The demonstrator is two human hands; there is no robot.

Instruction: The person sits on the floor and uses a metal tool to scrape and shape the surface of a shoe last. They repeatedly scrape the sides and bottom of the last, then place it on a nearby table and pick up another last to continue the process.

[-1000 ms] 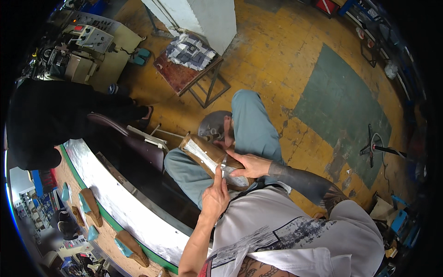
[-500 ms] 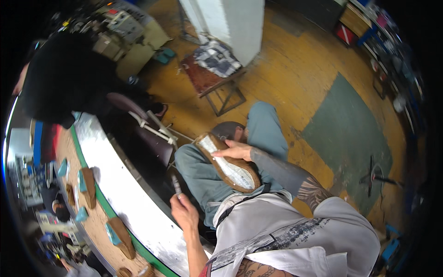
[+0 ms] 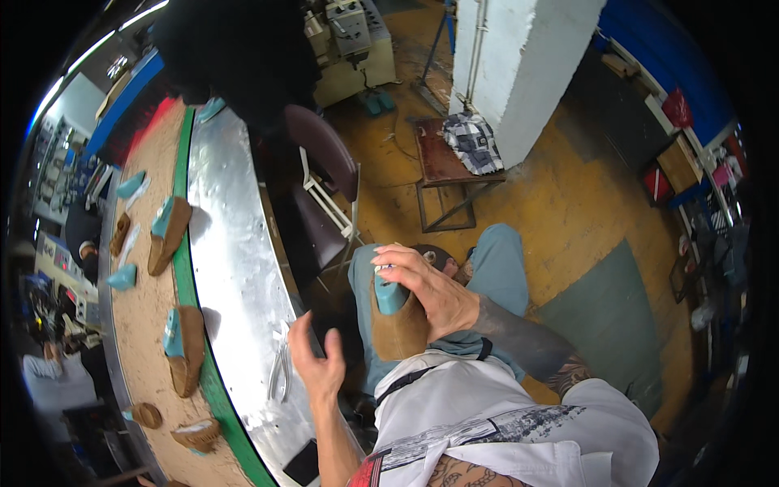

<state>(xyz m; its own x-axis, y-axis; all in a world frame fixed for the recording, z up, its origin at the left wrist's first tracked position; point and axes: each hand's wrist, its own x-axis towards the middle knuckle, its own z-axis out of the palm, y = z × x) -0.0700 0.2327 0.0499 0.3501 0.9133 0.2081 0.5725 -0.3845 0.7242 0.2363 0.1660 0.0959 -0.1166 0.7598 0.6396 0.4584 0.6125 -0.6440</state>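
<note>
Since earlier, left hand (image 3: 316, 365) has released the pliers (image 3: 280, 373) (apparently on the metal surface (image 3: 231, 268)), open; right hand (image 3: 426, 292) grasps the tan shoe (image 3: 399, 329) at centre.

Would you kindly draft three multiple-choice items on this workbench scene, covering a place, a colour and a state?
1. Where is the brown shoe upper on its last?
A. over the person's lap, in the right hand
B. on the wooden stool
C. on the floor mat

2. What colour is the last inside that shoe upper?
A. red
B. teal
C. white

3. How is the left hand?
A. closed around pliers
B. open and holding nothing
C. flat on the stool

Answers: 1 A, the right hand grips it above the jeans. 2 B, teal plastic shows at the top. 3 B, its fingers are spread beside the metal bench edge, with a metal tool lying apart on it.
</note>
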